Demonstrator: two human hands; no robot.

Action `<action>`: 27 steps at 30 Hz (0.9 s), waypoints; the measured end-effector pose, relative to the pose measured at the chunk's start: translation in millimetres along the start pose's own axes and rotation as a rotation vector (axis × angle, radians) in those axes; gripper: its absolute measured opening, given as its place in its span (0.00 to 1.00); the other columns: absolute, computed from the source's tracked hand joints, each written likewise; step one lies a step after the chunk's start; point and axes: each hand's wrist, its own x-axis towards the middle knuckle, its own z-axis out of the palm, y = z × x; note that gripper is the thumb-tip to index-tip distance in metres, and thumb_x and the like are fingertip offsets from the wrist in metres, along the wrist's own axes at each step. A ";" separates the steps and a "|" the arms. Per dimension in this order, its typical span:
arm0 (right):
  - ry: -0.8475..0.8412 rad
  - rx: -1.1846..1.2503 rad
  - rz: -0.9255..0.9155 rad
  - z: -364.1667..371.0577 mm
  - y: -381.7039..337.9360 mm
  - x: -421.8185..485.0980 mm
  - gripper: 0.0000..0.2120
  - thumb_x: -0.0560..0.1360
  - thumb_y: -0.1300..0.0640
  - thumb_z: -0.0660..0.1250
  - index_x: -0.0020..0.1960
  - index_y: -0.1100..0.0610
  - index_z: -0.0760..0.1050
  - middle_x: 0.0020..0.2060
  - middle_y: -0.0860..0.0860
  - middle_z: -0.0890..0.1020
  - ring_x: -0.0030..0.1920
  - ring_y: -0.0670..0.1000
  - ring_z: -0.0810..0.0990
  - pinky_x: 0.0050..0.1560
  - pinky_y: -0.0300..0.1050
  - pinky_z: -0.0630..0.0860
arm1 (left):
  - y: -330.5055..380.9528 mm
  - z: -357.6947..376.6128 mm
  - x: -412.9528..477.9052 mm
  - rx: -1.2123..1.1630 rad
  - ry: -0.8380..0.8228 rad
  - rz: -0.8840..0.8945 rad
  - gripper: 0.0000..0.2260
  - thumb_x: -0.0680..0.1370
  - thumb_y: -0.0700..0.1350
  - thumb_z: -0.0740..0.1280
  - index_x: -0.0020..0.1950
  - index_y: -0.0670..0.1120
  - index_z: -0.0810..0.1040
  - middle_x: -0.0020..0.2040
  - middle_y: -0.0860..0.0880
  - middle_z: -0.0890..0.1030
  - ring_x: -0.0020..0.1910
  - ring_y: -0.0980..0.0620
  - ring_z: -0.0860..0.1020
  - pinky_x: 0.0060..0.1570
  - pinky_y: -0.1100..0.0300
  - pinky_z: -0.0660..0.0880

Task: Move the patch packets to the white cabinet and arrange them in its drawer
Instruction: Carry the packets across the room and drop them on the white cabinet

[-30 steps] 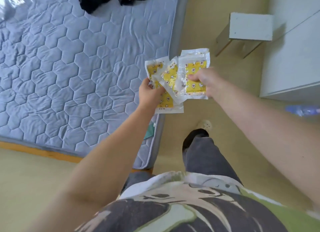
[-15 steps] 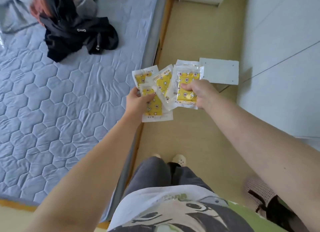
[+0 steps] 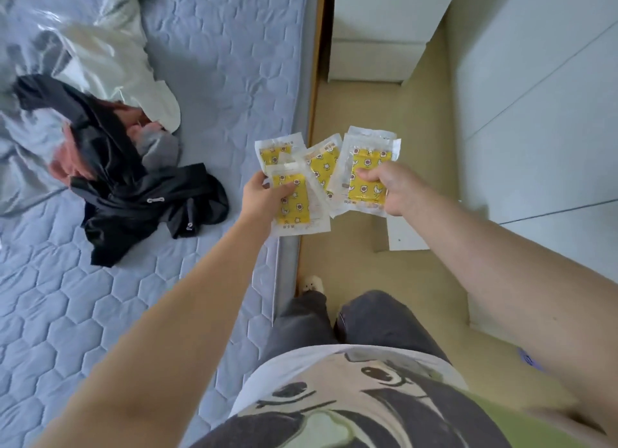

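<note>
Patch packets (image 3: 322, 170) are held fanned in the air near the centre, over the edge of the bed (image 3: 234, 62), where black clothes (image 3: 133, 200) lie at 9 o'clock. The left hand (image 3: 264, 198) pinches the left packets, and the right hand (image 3: 394, 186) grips the right ones. The white cabinet (image 3: 378, 39) stands at 12 o'clock.

About five patch packets (image 3: 321, 167), one white cabinet (image 3: 374, 32), one mattress (image 3: 234, 62)
</note>
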 end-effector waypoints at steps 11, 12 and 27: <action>0.052 0.158 0.017 -21.7 -196.2 118.7 0.07 0.74 0.67 0.68 0.45 0.57 0.74 0.42 0.52 0.80 0.38 0.53 0.80 0.34 0.50 0.75 | 162.7 112.7 169.4 0.057 -0.115 0.030 0.16 0.74 0.37 0.71 0.60 0.47 0.75 0.50 0.50 0.82 0.44 0.51 0.83 0.38 0.55 0.80; 0.055 0.171 0.021 -25.1 -219.0 136.1 0.07 0.74 0.67 0.68 0.47 0.57 0.75 0.43 0.53 0.81 0.39 0.54 0.80 0.35 0.52 0.76 | 180.5 127.0 189.0 0.058 -0.117 0.033 0.16 0.74 0.37 0.71 0.59 0.47 0.75 0.50 0.50 0.82 0.43 0.52 0.83 0.36 0.56 0.80; 0.119 0.153 0.091 -51.5 -528.2 332.3 0.16 0.70 0.67 0.72 0.56 0.59 0.76 0.52 0.55 0.82 0.48 0.57 0.83 0.49 0.56 0.79 | 395.0 289.5 411.1 -0.051 -0.074 0.008 0.14 0.74 0.35 0.70 0.57 0.46 0.75 0.50 0.48 0.82 0.44 0.50 0.82 0.35 0.55 0.80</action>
